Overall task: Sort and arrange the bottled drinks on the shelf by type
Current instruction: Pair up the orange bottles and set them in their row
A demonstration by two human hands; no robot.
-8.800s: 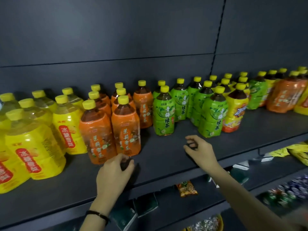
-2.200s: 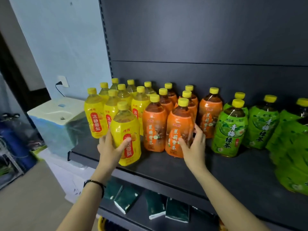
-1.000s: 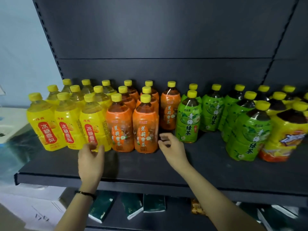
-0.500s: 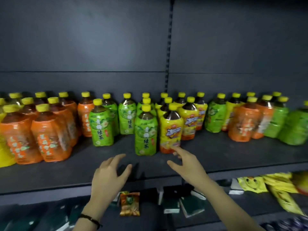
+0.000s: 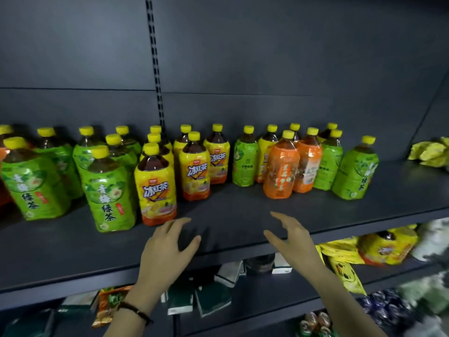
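Note:
Yellow-capped bottles stand on a dark shelf (image 5: 230, 215). Several green-label bottles (image 5: 109, 188) cluster at the left. Beside them are several yellow-and-red iced tea bottles (image 5: 155, 188). Further right stands a mixed group: a green bottle (image 5: 245, 164), two orange bottles (image 5: 281, 169) and two more green bottles (image 5: 354, 169). My left hand (image 5: 167, 251) hovers open over the shelf's front, just below the nearest iced tea bottle. My right hand (image 5: 291, 239) is open with curled fingers, in front of the orange bottles. Neither hand touches a bottle.
Yellow snack bags (image 5: 430, 152) lie at the far right of the shelf. The lower shelf holds dark green packs (image 5: 211, 297), an orange packet (image 5: 109, 302) and yellow bags (image 5: 384, 249). A slotted upright (image 5: 158, 88) runs up the back panel.
The view has swung right along the shelf, from the yellow and orange bottles to the green, iced tea and mixed ones. Both hands left the bottles and now hover open.

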